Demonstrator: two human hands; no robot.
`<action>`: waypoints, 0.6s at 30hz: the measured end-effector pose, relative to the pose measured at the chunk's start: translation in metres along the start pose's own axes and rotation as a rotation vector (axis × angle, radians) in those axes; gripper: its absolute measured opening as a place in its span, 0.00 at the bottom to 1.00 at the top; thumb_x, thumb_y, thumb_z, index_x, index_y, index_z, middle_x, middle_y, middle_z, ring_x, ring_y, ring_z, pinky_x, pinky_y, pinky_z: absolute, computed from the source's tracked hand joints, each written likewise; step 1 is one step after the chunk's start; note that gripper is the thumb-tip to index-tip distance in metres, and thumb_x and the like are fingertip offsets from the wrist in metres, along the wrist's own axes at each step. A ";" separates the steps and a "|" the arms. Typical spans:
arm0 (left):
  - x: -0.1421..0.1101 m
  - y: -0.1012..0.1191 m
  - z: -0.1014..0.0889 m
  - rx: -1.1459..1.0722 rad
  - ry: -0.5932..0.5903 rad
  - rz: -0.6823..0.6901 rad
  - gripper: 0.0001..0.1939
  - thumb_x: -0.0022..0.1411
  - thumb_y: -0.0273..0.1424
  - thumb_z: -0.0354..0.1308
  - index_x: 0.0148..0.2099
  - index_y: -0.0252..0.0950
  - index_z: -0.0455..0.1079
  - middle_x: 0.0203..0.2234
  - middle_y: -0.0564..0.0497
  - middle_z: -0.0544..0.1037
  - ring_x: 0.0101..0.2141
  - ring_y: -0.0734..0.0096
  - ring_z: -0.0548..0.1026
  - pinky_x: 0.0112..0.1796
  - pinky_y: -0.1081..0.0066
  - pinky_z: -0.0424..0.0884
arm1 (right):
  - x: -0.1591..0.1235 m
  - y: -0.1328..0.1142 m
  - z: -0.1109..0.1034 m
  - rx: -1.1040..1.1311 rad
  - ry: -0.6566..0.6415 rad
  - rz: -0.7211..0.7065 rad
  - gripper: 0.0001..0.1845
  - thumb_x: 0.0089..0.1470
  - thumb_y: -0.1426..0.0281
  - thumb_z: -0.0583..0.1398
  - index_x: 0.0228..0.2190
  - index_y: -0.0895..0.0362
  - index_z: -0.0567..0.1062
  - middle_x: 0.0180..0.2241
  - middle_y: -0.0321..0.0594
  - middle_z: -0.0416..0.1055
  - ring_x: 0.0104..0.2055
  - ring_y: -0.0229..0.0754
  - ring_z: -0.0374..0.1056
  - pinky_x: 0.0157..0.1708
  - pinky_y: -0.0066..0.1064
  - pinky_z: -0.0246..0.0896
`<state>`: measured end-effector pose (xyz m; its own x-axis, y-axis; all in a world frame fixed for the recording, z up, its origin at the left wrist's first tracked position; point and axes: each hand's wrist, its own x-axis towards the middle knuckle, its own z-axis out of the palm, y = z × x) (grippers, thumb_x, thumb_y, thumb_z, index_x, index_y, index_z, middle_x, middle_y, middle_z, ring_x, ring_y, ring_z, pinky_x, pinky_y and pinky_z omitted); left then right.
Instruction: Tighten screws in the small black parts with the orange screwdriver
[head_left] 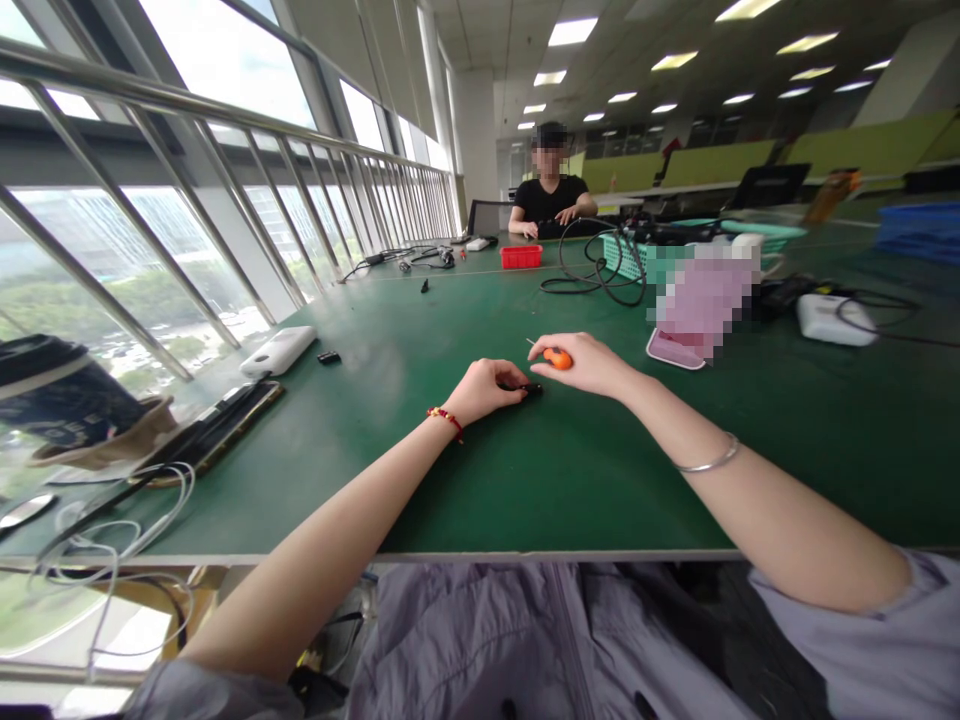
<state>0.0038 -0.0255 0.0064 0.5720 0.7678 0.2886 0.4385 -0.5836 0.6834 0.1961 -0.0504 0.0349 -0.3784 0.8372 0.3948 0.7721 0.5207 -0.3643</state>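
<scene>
My left hand [487,390] rests low over the green tabletop [465,490], its fingers closed on a small black part [531,388] whose end pokes out past the fingertips. Just right of it, my right hand [589,362] grips a screwdriver [556,358] by its orange and black handle. The thin metal shaft points left, toward the space above my left hand, apart from the black part. What the left fingers cover of the part is hidden.
Left are a white power bank [279,350], a small black piece [328,357], a cup [64,395] and white cables [124,520]. Ahead lie a red box [521,257], a teal basket [626,258] and black cable [592,285]. A pink-framed object [675,348] stands right. Another person [553,195] sits opposite.
</scene>
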 end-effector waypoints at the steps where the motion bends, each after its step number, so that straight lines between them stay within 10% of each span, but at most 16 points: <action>1: 0.000 0.000 0.001 0.002 0.002 0.000 0.08 0.47 0.29 0.60 0.32 0.32 0.74 0.25 0.51 0.78 0.27 0.74 0.74 0.34 0.74 0.71 | 0.000 -0.003 -0.003 0.013 0.089 0.030 0.11 0.48 0.62 0.58 0.35 0.51 0.72 0.34 0.36 0.73 0.35 0.41 0.67 0.33 0.29 0.56; 8: 0.002 0.000 0.007 0.077 0.083 -0.005 0.08 0.47 0.28 0.59 0.32 0.33 0.75 0.26 0.51 0.78 0.28 0.73 0.74 0.34 0.74 0.71 | -0.004 -0.028 -0.019 0.138 0.565 0.148 0.11 0.48 0.64 0.55 0.19 0.54 0.60 0.18 0.33 0.61 0.23 0.37 0.60 0.26 0.28 0.54; 18: 0.002 -0.001 0.009 0.110 0.099 0.017 0.08 0.47 0.28 0.59 0.32 0.33 0.74 0.27 0.51 0.78 0.29 0.73 0.74 0.34 0.73 0.72 | -0.008 -0.043 -0.010 0.205 0.571 0.040 0.12 0.48 0.63 0.54 0.18 0.54 0.60 0.18 0.34 0.63 0.22 0.35 0.60 0.25 0.26 0.55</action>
<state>0.0107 -0.0258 0.0009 0.5108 0.7768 0.3682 0.5059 -0.6179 0.6019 0.1713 -0.0815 0.0558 0.0260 0.6646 0.7468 0.6445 0.5599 -0.5207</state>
